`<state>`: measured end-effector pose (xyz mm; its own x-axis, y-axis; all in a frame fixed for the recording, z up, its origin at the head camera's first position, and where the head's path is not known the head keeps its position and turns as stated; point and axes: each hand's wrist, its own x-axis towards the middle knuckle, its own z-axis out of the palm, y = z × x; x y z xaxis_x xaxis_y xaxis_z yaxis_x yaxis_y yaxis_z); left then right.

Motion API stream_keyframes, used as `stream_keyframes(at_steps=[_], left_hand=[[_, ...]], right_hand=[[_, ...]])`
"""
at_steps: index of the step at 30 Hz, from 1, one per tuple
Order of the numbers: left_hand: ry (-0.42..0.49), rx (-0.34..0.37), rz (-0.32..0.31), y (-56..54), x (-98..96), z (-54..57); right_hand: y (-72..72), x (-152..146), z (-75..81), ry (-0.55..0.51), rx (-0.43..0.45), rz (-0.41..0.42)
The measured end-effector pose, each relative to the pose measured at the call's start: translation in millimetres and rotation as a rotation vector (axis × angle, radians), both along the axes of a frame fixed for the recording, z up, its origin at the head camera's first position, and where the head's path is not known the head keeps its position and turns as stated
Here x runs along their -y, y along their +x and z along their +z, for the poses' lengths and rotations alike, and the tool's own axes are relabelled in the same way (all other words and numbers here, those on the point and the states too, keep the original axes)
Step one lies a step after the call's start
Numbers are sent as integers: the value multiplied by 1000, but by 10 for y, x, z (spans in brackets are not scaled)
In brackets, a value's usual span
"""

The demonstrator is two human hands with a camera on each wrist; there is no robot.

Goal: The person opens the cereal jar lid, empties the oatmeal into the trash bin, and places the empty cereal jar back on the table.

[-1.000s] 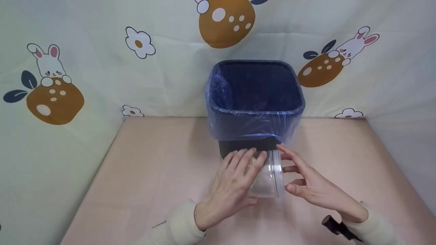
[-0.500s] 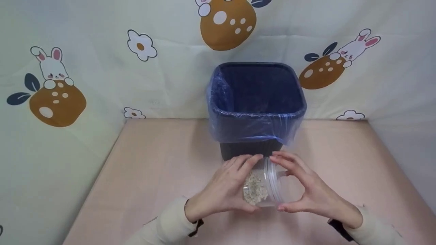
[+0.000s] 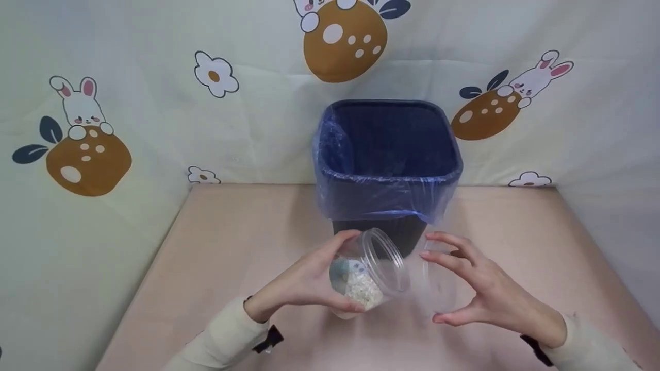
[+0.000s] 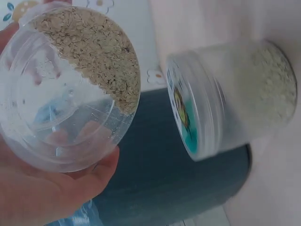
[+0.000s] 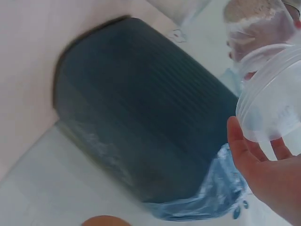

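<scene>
My left hand (image 3: 301, 283) grips a clear plastic jar (image 3: 363, 291) partly filled with oat flakes. The jar is tilted, its uncovered mouth facing right and upward. In the left wrist view, the flakes lie to one side of its round base. Between the thumb and fingers of my right hand (image 3: 492, 288) is a clear round lid (image 3: 438, 281), held on edge and apart from the jar. A second jar (image 4: 230, 96), lidded and bearing a teal sticker, stands close by with pale contents; in the head view the held jar mostly covers it.
A dark bin (image 3: 381, 234) stands behind the hands against the patterned backdrop (image 3: 258, 129). A blue plastic liner (image 3: 381, 198) folds over its rim. The pink tabletop (image 3: 232, 247) spreads to both sides.
The lid has come off the jar. My left hand has drawn the jar leftward and tipped its mouth up, while my right hand has moved slightly right with the lid.
</scene>
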<state>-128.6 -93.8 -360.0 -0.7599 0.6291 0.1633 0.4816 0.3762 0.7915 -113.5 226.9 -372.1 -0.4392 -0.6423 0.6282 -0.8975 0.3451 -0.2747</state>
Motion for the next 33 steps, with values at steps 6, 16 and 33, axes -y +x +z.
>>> stream_keyframes(at_steps=[6,16,33], left_hand=[[48,-36,24,-36,201,53],[83,-72,103,20,467,131],[142,-92,157,-15,680,90]], right_hand=[[-146,-132,-239,140,13,-111],[-327,-155,-612,417,260,-127],[-458,-256,-872,561,479,-270]])
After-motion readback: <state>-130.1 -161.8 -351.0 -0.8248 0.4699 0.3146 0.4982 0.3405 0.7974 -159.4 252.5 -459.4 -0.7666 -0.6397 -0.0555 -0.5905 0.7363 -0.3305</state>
